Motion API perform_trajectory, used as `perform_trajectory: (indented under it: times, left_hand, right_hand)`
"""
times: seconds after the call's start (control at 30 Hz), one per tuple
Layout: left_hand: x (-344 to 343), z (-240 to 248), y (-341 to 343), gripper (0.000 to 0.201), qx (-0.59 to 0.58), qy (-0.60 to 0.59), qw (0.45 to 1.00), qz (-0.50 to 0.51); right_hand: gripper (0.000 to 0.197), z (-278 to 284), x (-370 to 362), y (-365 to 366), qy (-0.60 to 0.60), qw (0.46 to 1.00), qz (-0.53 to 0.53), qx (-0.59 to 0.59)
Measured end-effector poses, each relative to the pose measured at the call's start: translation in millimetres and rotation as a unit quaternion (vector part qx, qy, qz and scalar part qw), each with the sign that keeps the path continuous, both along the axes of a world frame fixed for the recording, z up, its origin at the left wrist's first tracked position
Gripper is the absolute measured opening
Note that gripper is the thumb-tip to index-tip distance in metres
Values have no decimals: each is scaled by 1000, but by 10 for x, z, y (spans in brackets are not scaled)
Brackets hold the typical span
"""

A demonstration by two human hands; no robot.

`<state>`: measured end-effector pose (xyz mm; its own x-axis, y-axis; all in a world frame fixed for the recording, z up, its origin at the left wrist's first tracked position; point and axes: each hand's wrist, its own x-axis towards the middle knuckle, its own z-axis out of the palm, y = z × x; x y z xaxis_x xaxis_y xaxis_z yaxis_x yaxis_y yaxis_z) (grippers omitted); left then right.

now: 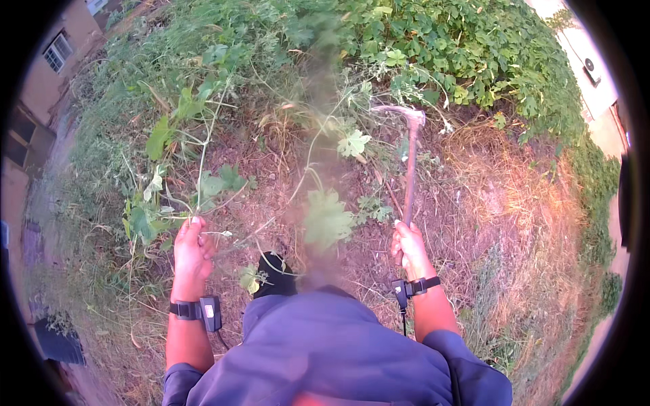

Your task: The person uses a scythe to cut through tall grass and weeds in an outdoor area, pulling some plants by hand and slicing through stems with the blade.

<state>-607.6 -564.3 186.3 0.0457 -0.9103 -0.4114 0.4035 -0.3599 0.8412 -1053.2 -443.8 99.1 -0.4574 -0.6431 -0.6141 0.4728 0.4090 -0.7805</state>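
right hand [411, 249]: fist closed round the bottom end of a sickle [409, 162]; handle runs straight up and away from it, curved blade hooking left at the top

left hand [192, 254]: fingers pinched shut on a thin vine stem [203, 152] that climbs up and away from it

leafy weeds [223, 183]: just ahead of the left hand, left of the blade

gap: blade sits well right of the held stem, so the right hand's tool is the nearer cutter

ground [501, 203]: dry grass off to the right

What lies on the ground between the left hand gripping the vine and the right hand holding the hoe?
In the head view, between the left hand and right hand: a broad green leaf, thin vine stems and a black shoe tip.
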Motion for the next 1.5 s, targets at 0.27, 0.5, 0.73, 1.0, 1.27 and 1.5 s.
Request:
perform_trajectory:
  times: [0.27, 0.5, 0.73, 1.0, 1.27, 1.5]
  left_hand:
    - [221, 83, 967, 15, -29, -19, 999, 12]
    - [824, -130, 2399, 15, -57, 3, 997, 54]
    - [1914, -121, 4166, 15, -100, 44, 962, 249]
    - [3098, 311, 5996, 17, -185, -64, 882, 430]
    - [3417, 564, 7824, 16, -170, -182, 784, 568]
    - [2713, 674, 8343, 24, -63, -283, 767, 572]
  right_hand:
    - [19, -164, 5, 1081, -1, 1000, -7, 0]
    - [20, -379, 384, 2038, 11, 999, 30, 13]
    - [18, -297, 792, 2957, -11, 995, 91, 30]
    - [22, -203, 805, 3395, -9, 985, 171, 9]
    - [20, -331, 598, 3686, -30, 974, 226, 4]
    - [18, -779, 4, 4370, -13, 954, 290, 72]
